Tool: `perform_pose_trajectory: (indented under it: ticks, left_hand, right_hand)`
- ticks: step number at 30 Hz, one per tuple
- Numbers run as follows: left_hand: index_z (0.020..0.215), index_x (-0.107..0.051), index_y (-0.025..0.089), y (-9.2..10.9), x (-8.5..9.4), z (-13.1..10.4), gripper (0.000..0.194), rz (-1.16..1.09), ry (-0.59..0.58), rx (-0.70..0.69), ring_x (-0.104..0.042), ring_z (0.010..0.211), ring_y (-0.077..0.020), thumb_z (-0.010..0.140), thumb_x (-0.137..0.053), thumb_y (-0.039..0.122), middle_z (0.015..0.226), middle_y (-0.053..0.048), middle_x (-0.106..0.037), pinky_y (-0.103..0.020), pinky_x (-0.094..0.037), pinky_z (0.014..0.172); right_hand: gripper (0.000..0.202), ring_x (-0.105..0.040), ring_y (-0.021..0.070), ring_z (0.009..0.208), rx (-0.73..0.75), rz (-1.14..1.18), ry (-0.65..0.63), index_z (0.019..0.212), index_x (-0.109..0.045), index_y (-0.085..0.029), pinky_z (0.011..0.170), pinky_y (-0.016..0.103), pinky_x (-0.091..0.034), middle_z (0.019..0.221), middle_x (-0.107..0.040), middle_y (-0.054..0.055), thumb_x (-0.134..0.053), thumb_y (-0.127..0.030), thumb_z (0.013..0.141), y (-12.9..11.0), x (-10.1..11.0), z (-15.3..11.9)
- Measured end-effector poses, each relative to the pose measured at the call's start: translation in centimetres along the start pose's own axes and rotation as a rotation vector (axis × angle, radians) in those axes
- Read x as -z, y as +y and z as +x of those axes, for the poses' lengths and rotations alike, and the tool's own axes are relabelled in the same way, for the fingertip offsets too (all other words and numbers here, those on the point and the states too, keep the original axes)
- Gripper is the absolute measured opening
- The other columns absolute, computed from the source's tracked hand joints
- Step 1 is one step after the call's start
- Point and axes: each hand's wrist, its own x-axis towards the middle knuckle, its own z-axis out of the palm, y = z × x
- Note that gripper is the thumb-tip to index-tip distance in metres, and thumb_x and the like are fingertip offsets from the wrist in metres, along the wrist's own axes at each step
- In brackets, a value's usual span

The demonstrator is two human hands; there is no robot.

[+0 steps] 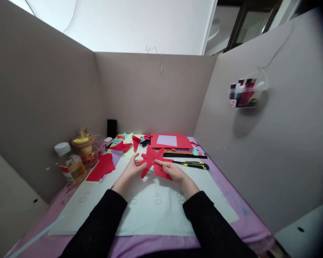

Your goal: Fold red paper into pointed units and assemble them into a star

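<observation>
A red folded-paper star (151, 156) with several points is held up over the white mat (158, 218). My left hand (133, 170) grips its left side between thumb and fingers. On the right, my right hand (174, 172) pinches the star near its middle and lower right points, the fingers partly hidden behind the paper. Just beyond my right hand lies a black and yellow-green utility knife (195, 165). Flat red paper sheets (101, 167) lie to the left of my left hand.
At the back right sits a stack of coloured paper topped by a red sheet (184, 142). Red folded pieces (121, 146) lie at the back left. A bottle of amber liquid (76, 170), a lidded cup (84, 148) and a black phone-like object (112, 128) stand left. Grey panels (153, 95) enclose the table.
</observation>
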Motion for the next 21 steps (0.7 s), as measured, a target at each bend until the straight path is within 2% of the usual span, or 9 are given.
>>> perform_pose_trajectory:
  ticks: [6,10,13,15,18,21]
  left_hand:
    - [0.139,-0.029,0.017,-0.3,-0.6,-0.6,0.099,0.044,-0.107,0.062,-0.066,0.063,-0.0186,0.056,-0.084,0.018,0.077,-0.006,-0.071,-0.027,-0.049,0.057]
    - [0.148,-0.008,0.023,-0.5,-0.2,-0.3,0.123,-0.009,-0.196,0.054,-0.066,0.066,-0.018,0.051,-0.081,0.006,0.087,-0.008,-0.071,-0.025,-0.048,0.057]
    - [0.15,0.0,0.023,-0.8,0.2,-0.2,0.128,-0.027,-0.222,0.066,-0.067,0.073,-0.0182,0.05,-0.078,0.003,0.09,-0.008,-0.069,-0.025,-0.048,0.062]
    - [0.15,-0.005,0.022,-1.0,0.7,-0.3,0.123,0.021,-0.187,0.059,-0.066,0.074,-0.0178,0.051,-0.075,0.002,0.091,-0.008,-0.067,-0.025,-0.049,0.061]
    - [0.143,-0.03,0.019,-0.8,1.8,0.3,0.098,0.171,-0.016,0.001,-0.066,0.075,-0.0183,0.054,-0.068,0.004,0.096,-0.01,-0.066,-0.025,-0.049,0.058]
    - [0.127,-0.048,0.015,0.4,3.1,2.8,0.07,0.271,0.148,-0.066,-0.066,0.08,-0.0201,0.059,-0.064,0.006,0.099,-0.011,-0.065,-0.026,-0.049,0.06]
  right_hand:
    - [0.062,-0.064,0.0228,0.101,0.01,-0.007,0.035,0.124,-0.061,-0.021,0.1,0.044,-0.039,0.117,-0.067,0.01,-0.068,-0.056,0.074,-0.1,-0.2,0.1]
    - [0.061,-0.062,0.0249,0.107,0.02,0.012,0.064,0.122,-0.062,-0.021,0.101,0.045,-0.039,0.12,-0.065,0.012,-0.069,-0.056,0.073,-0.2,-0.1,0.2]
    - [0.06,-0.059,0.0266,0.114,0.034,0.069,0.115,0.118,-0.065,-0.019,0.103,0.044,-0.038,0.124,-0.064,0.013,-0.07,-0.057,0.072,-0.6,0.1,0.0]
    - [0.058,-0.059,0.0265,0.114,0.048,0.157,0.183,0.116,-0.066,-0.02,0.102,0.043,-0.041,0.124,-0.064,0.012,-0.071,-0.056,0.071,-0.9,0.4,0.0]
    - [0.05,-0.064,0.025,0.106,0.078,0.329,0.348,0.112,-0.068,-0.02,0.096,0.04,-0.047,0.117,-0.068,0.009,-0.075,-0.048,0.071,-0.8,1.0,0.3]
    - [0.04,-0.068,0.0247,0.096,0.071,0.448,0.549,0.103,-0.07,-0.017,0.086,0.037,-0.053,0.104,-0.073,0.009,-0.076,-0.04,0.071,0.0,1.2,1.0]
